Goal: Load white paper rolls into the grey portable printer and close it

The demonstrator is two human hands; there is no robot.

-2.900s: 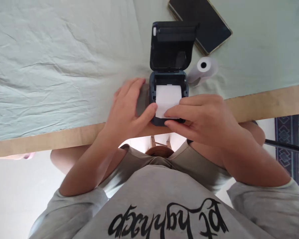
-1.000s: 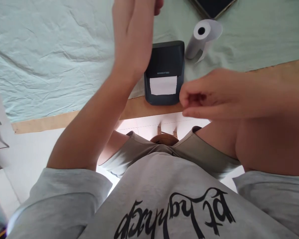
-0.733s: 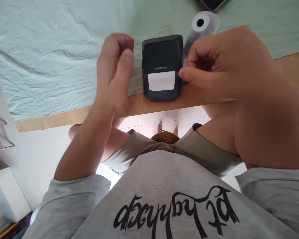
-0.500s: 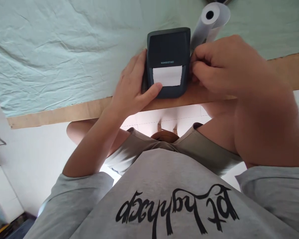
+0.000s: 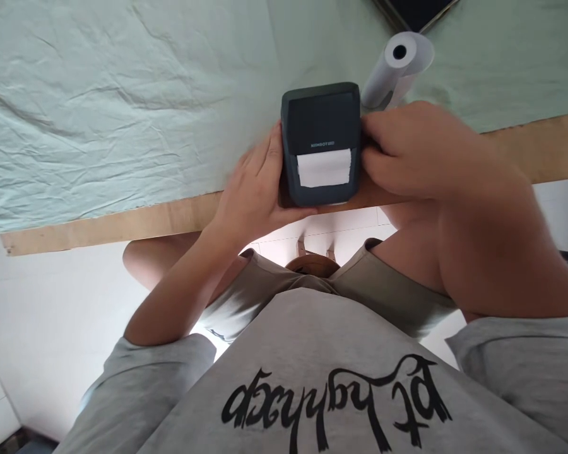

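Left hand (image 5: 253, 192) cupping printer (image 5: 320, 120), thumb now off its paper (image 5: 324, 168), right hand (image 5: 409, 154) curled alongside, grip unclear

Single head-worn view, close, facing down past shirt (image 5: 331, 334) toward printer (image 5: 320, 120), table (image 5: 184, 215).

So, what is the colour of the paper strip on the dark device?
The paper strip is white; it shows best in the head view.

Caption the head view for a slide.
Left hand and right hand at either side of a closed dark printer, white paper protruding, paper roll beyond.
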